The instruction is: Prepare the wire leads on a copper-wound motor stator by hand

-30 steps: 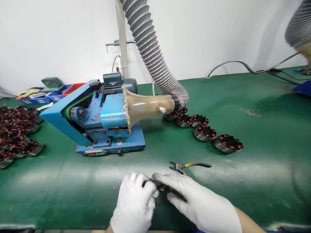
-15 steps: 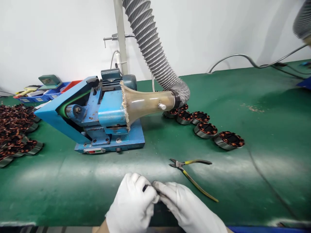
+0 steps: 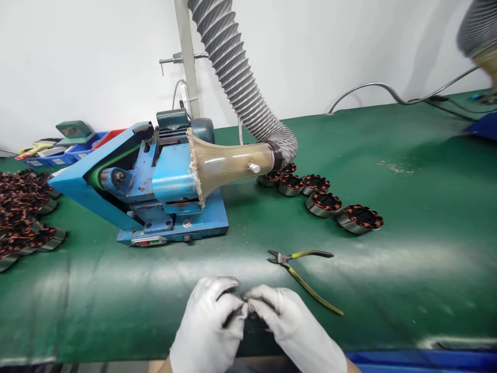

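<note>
Both of my hands wear white gloves and meet at the near edge of the green bench. My left hand (image 3: 209,326) and my right hand (image 3: 295,331) pinch a small dark part (image 3: 245,299) between their fingertips; most of it is hidden, so I cannot tell what it is. A pair of cutting pliers (image 3: 298,264) with yellow and black handles lies open on the mat just beyond my right hand, untouched.
A blue belt machine (image 3: 155,191) with a funnel and a ribbed grey suction hose (image 3: 240,88) stands mid-bench. Several copper-wound motor stators (image 3: 322,199) lie in a row to its right. A pile of stators (image 3: 23,212) and blue bins (image 3: 58,153) sit at the left.
My hands have drawn closer to me and closed tighter around the small part. My right hand no longer covers the pliers' lower handle. The view has shifted slightly.
</note>
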Available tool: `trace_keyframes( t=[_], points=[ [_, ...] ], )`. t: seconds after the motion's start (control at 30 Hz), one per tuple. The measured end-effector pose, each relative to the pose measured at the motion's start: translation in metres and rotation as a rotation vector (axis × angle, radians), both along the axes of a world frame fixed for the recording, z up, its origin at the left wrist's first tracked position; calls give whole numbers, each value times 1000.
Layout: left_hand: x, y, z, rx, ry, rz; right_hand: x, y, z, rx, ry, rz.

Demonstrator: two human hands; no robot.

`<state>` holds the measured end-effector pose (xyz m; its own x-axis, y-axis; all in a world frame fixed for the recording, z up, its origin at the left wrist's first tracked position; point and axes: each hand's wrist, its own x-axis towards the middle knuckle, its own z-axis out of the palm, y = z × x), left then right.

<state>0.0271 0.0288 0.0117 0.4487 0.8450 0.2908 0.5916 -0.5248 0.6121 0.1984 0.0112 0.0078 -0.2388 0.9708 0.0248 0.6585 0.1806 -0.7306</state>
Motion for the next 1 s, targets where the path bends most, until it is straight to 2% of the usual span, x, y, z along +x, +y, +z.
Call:
trace_keyframes(
  t=[0.07, 0.1, 0.27, 0.4, 0.53, 0.63, 0.7, 0.77, 0.87, 1.0],
  points=[
    [0, 1, -1, 15, -4, 71, -2, 0, 0, -9, -18, -54],
    [0, 2, 0, -5, 31, 62, -3, -1, 0, -21, -24, -75],
    [-2, 6, 10, -176, 258, -184, -8, -4, -4, -89, -30, -136],
    [1, 3, 12, -222, 331, -153, -13, -4, -3, -162, -4, -213],
    [4, 0, 14, -258, 347, -118, -9, -3, 2, -299, 167, -305],
    [4, 1, 15, -271, 320, -114, -2, -7, 4, -370, 378, -446],
    [4, 1, 15, -269, 315, -113, 1, -13, 2, -371, 485, -498],
    [4, 1, 16, -267, 314, -109, 1, -19, -2, -362, 521, -478],
    [5, 0, 16, -279, 308, -92, -5, -26, -12, -321, 459, -425],
    [5, -1, 14, -271, 291, -75, -11, -32, -28, -195, 413, -451]
  ],
)
